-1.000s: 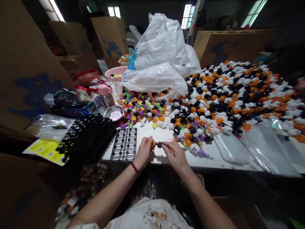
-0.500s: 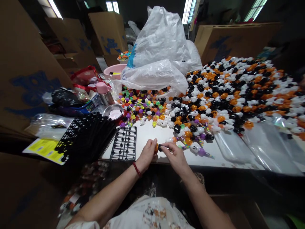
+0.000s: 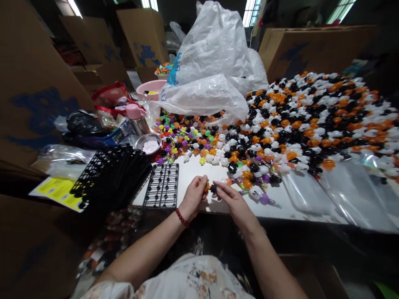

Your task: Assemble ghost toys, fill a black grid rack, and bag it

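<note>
A small orange toy piece [image 3: 206, 186] is being pinched in the left hand [image 3: 195, 195]; a ridged black plug [image 3: 213, 189], touching it, is being gripped by the right hand [image 3: 230, 198], above the white table's [image 3: 199, 170] near edge.

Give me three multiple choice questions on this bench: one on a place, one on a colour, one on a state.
1. The single black grid tray lies where?
A. Beside the left hand
B. On the white plastic bag
C. Inside a carton

2. The left hand's small piece is what colour?
A. Blue
B. Orange
C. Silver

3. How are the hands?
A. Flat and apart
B. Close together, pinching pieces; right hand holds a black piece
C. Raised high

Key: 1 A, tray lies just left of that hand. 2 B, orange shows between fingers. 3 B, fingertips nearly meet.
</note>
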Motion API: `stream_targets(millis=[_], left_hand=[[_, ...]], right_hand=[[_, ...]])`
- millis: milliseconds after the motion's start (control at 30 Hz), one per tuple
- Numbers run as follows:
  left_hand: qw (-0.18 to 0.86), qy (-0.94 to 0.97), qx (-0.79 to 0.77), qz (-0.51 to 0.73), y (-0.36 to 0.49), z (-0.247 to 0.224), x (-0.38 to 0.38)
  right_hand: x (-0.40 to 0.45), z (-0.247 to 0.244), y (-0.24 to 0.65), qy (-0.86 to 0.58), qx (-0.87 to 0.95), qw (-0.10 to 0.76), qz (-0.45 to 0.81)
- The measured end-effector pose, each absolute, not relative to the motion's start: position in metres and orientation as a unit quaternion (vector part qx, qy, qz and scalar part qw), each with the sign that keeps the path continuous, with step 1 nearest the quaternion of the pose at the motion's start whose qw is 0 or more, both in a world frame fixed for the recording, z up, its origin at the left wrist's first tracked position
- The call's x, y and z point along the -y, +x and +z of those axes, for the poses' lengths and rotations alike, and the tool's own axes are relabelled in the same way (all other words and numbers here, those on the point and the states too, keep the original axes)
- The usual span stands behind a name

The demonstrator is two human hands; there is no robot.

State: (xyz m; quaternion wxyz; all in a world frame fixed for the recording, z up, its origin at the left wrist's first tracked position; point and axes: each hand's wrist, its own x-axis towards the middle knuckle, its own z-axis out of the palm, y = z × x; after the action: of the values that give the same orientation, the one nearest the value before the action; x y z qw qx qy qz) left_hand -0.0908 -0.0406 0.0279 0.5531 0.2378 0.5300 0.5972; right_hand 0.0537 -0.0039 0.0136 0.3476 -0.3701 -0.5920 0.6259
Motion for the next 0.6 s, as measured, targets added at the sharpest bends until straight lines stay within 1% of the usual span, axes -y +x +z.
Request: stream_targets(millis=[167, 300, 400, 467, 600], left_hand=[[0.486, 0.284, -0.601, 0.568, -0.091, 0.019, 0.047], [0.397, 0.342, -0.664, 0.533, -0.093, 0.017, 0.049], [0.34, 0.347, -0.701, 0.523, -0.091, 0.016, 0.049], [0.326, 0.334, -0.712, 0.524, -0.087, 0.015, 0.049], [0.311, 0.372, -0.723, 0.493, -0.082, 0.016, 0.048]], right_hand=[[0.008, 0.013, 0.063, -0.38, 0.652, 0.331, 0.566], [0.014, 0.013, 0.061, -0.375, 0.754, 0.326, 0.429], [0.023, 0.011, 0.053, -0.363, 0.808, 0.336, 0.32], [0.031, 0.006, 0.046, -0.367, 0.814, 0.339, 0.295], [0.042, -0.002, 0.038, -0.382, 0.808, 0.335, 0.298]])
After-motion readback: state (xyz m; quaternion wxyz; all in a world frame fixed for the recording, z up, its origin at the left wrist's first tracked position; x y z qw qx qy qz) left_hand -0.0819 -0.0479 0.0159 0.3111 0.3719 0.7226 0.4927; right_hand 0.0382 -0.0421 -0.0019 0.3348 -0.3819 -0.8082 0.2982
